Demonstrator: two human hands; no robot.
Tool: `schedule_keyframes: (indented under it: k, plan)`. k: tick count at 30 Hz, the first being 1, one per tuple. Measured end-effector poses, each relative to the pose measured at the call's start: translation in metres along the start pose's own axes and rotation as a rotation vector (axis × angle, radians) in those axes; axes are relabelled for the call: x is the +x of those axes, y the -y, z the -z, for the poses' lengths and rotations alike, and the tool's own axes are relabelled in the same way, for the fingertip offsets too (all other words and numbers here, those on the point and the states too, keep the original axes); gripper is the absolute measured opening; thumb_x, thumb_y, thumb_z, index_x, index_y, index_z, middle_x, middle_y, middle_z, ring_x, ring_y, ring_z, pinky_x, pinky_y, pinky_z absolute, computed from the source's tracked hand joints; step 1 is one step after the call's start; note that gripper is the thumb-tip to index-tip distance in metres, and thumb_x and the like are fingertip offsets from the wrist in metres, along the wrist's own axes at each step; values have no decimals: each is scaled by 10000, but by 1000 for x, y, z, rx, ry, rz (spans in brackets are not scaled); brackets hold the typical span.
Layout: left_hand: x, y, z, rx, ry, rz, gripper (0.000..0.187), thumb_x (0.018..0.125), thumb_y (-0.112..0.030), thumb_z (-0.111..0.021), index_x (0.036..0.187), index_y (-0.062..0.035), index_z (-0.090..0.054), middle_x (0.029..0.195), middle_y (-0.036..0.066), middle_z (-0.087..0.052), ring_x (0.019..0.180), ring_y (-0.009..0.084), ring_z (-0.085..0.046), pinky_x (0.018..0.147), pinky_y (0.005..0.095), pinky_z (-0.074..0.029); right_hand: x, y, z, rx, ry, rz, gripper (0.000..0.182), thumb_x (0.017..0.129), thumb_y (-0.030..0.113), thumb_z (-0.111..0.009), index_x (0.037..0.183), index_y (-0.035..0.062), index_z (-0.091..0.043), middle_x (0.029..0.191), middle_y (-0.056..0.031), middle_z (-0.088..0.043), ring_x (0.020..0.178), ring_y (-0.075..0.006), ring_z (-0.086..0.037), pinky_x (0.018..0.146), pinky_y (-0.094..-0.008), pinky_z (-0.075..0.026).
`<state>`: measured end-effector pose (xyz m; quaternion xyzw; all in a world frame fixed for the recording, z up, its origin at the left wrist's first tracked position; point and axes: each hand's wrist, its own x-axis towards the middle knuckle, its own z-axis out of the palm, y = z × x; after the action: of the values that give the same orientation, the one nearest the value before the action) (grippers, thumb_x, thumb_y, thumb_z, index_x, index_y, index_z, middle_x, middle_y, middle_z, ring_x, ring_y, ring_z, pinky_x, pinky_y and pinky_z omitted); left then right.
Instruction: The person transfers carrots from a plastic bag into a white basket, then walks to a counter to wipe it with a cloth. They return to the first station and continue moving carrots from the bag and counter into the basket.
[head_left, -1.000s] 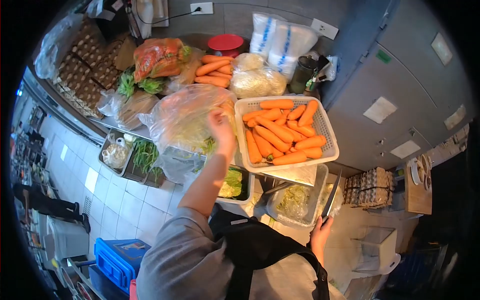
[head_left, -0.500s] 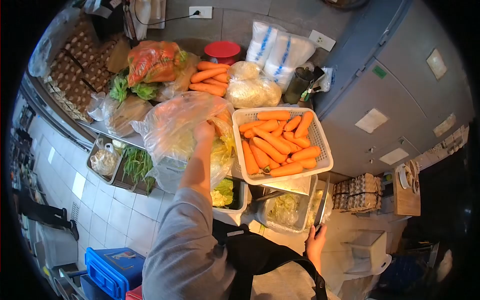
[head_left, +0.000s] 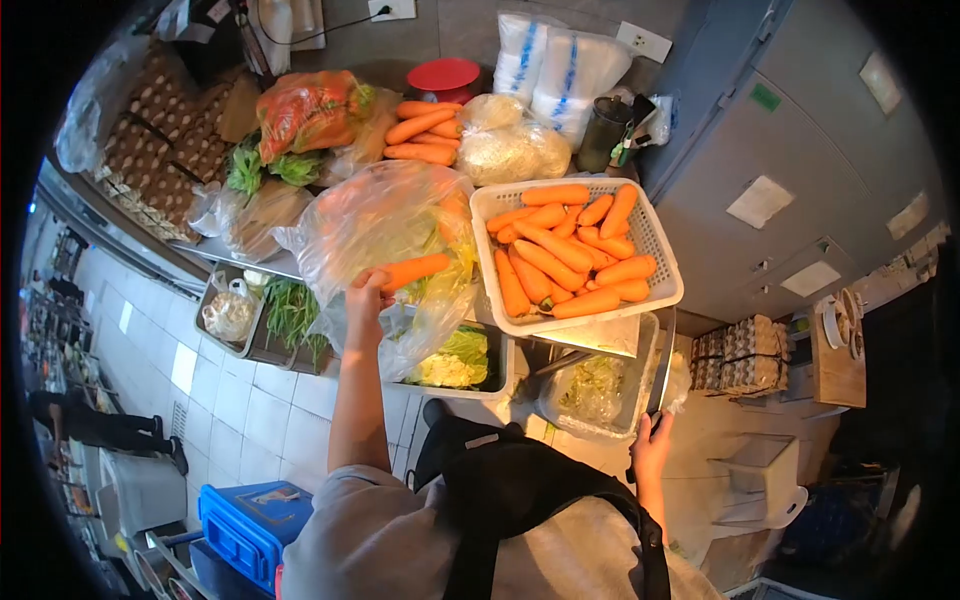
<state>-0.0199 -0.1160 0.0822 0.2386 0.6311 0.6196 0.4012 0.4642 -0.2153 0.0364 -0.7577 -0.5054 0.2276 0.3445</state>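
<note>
A carrot (head_left: 417, 271) is pinched by its end in my left hand (head_left: 368, 298), held in front of a large clear plastic bag (head_left: 345, 225) with orange and yellow-green contents. Lower right, my right hand (head_left: 652, 450) grips the handle of a long knife (head_left: 666, 365), its blade pointing up and away from me. Between the two hands, farther forward, a white perforated basket (head_left: 668, 278) is filled with carrots (head_left: 555, 247). More loose carrots (head_left: 423, 128) lie behind the clear bag.
Below the counter stand a crate (head_left: 508, 375) of leafy greens and a bin (head_left: 640, 415) with bagged greens. Steel cabinet doors (head_left: 790, 150) rise at right. Stacked egg trays (head_left: 742, 358) and a blue cooler (head_left: 250, 530) sit on the floor. Another person (head_left: 100, 420) stands far left.
My left hand has come out of the plastic bag, back toward me, and now holds a carrot. The knife remains in my right hand, and the whole view has shifted slightly.
</note>
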Motion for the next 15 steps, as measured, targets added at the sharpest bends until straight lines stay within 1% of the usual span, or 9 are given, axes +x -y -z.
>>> schedule_keyframes:
  k: [1, 4, 6, 8, 9, 11, 12, 13, 15]
  plan:
    - [-12, -11, 0, -59, 50, 30, 367, 733, -280, -605, 1009, -39, -629, 774, -1, -586, 612, 78, -488, 583, 211, -423, 2, -1, 2, 35, 17, -23, 305, 905, 212, -528, 1124, 13, -456, 691, -149, -526, 605, -246, -504, 578, -351, -410]
    - [-32, -29, -26, -113, 289, 5, 359, 742, -265, -599, 1025, -47, -629, 803, 17, -600, 643, 90, -509, 615, 210, -434, 3, -6, 9, 26, 31, -62, 305, 902, 212, -533, 1119, 14, -456, 657, -124, -504, 574, -219, -479, 552, -345, -396]
    - [-40, -32, -62, -135, 383, 20, 321, 793, -216, -552, 1053, -40, -619, 896, 13, -604, 742, 76, -506, 674, 208, -420, 4, -14, 13, 20, 28, -48, 314, 899, 214, -537, 1122, 9, -453, 635, -111, -497, 546, -198, -463, 522, -336, -383]
    - [-46, -33, -100, -26, 407, 51, 280, 813, -187, -535, 1042, -53, -624, 892, 6, -603, 735, 79, -506, 670, 219, -423, 8, -25, 14, 19, 30, -45, 316, 900, 214, -535, 1126, 10, -451, 636, -111, -500, 523, -190, -470, 498, -331, -388]
    - [-46, -34, -112, 29, 424, 66, 261, 823, -172, -526, 1036, -59, -627, 890, 2, -602, 732, 80, -506, 668, 224, -424, 7, -16, 18, 42, 39, -76, 315, 902, 214, -533, 1128, 11, -450, 642, -110, -505, 507, -186, -473, 481, -328, -389]
    - [-27, -21, -119, 30, 300, -33, 220, 823, -137, -532, 1004, -66, -635, 870, -10, -589, 721, 80, -503, 661, 217, -420, 0, 7, 31, 88, 49, -147, 313, 904, 214, -528, 1132, 14, -448, 654, -107, -514, 475, -178, -478, 448, -322, -392]
    - [-14, -11, -122, 28, 241, -82, 201, 823, -119, -534, 988, -70, -640, 860, -16, -583, 716, 80, -501, 658, 214, -418, 0, 3, 33, 109, 21, -134, 313, 906, 214, -526, 1134, 16, -444, 660, -105, -518, 464, -175, -481, 435, -319, -391]
    - [-2, -4, -121, 20, 128, -99, 236, 817, -86, -525, 1038, -62, -606, 796, -8, -563, 686, 75, -494, 628, 198, -406, -1, -4, 34, 131, -6, -120, 313, 907, 214, -523, 1137, 18, -441, 667, -103, -522, 453, -173, -484, 422, -316, -391]
    - [36, 27, -110, -109, -52, -94, 233, 830, -79, -503, 1036, -80, -613, 752, 1, -548, 647, 86, -495, 573, 229, -404, -4, -14, 36, 163, -26, -125, 312, 909, 213, -520, 1140, 22, -435, 678, -100, -528, 445, -169, -489, 411, -310, -391]
